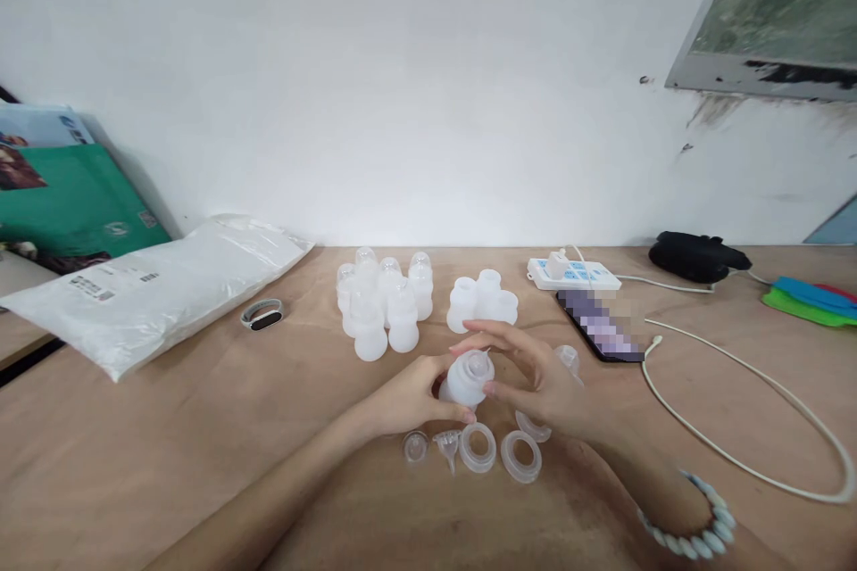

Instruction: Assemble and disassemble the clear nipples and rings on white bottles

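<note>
In the middle of the table, a small white baby bottle [463, 384] with a clear nipple on top is tilted slightly. My left hand [419, 397] wraps round its body. The thumb and fingers of my right hand [528, 370] grip around its collar. Just in front lie a clear dome cap [416, 446], a clear nipple [448, 449] and two translucent screw rings [478, 448] [520, 456]. Another ring [534, 426] is partly hidden under my right hand, and a clear cap [568, 359] shows behind that hand.
Several capped bottles [370, 335] stand behind my left hand. A few open bottle bodies [464, 308] are beside them. A white plastic package [167, 285] and a fitness band [262, 315] lie left. A power strip [576, 272], phone [595, 326] and looped white cable [769, 384] lie right.
</note>
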Demonstrator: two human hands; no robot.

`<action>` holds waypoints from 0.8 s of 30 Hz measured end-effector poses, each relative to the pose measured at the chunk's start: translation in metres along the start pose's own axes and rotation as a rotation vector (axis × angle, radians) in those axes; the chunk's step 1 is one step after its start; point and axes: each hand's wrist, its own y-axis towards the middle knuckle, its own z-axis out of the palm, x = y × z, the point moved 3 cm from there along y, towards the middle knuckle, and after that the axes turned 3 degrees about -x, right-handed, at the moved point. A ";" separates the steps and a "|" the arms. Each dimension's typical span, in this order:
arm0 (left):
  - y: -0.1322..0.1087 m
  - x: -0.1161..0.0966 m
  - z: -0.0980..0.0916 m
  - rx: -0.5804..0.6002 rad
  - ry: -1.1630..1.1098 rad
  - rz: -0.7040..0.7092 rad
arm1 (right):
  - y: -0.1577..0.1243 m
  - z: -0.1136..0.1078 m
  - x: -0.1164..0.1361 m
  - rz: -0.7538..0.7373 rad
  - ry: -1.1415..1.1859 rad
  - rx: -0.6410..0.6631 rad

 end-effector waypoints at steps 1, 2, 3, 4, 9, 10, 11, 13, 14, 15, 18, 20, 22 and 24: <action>0.000 -0.004 -0.001 -0.013 0.020 0.010 | 0.000 0.001 0.002 -0.018 -0.078 -0.022; 0.000 -0.007 -0.001 -0.034 0.045 0.017 | 0.000 0.001 0.003 -0.038 -0.153 -0.071; 0.000 -0.011 -0.002 -0.060 0.070 0.021 | 0.000 0.000 0.002 -0.054 -0.217 -0.133; -0.001 -0.014 -0.003 -0.087 0.089 0.019 | 0.000 -0.002 0.001 -0.060 -0.262 -0.192; -0.003 -0.027 -0.013 -0.085 0.009 0.030 | -0.002 -0.012 -0.004 -0.032 -0.229 -0.220; -0.004 -0.029 -0.016 -0.052 -0.023 0.009 | -0.003 -0.014 -0.003 -0.030 -0.200 -0.207; -0.005 -0.029 -0.019 -0.013 -0.051 -0.030 | -0.004 -0.015 -0.002 -0.029 -0.173 -0.198; -0.009 -0.029 -0.021 0.089 -0.118 -0.145 | -0.004 -0.016 0.000 -0.027 -0.111 -0.182; -0.011 -0.029 -0.020 0.141 -0.149 -0.193 | -0.004 -0.014 -0.001 -0.018 -0.075 -0.180; -0.013 -0.030 -0.018 0.172 -0.160 -0.222 | -0.003 -0.013 -0.002 -0.002 -0.035 -0.192; -0.014 -0.037 -0.012 0.047 0.109 -0.182 | 0.000 -0.008 -0.015 0.109 0.049 -0.329; -0.013 -0.044 -0.008 -0.146 0.561 -0.104 | 0.001 -0.004 -0.027 0.212 0.084 -0.422; -0.011 -0.050 -0.002 -0.236 0.944 -0.032 | 0.003 0.000 -0.037 0.310 0.155 -0.450; -0.009 -0.052 0.003 -0.246 1.133 0.008 | 0.003 0.003 -0.044 0.379 0.238 -0.448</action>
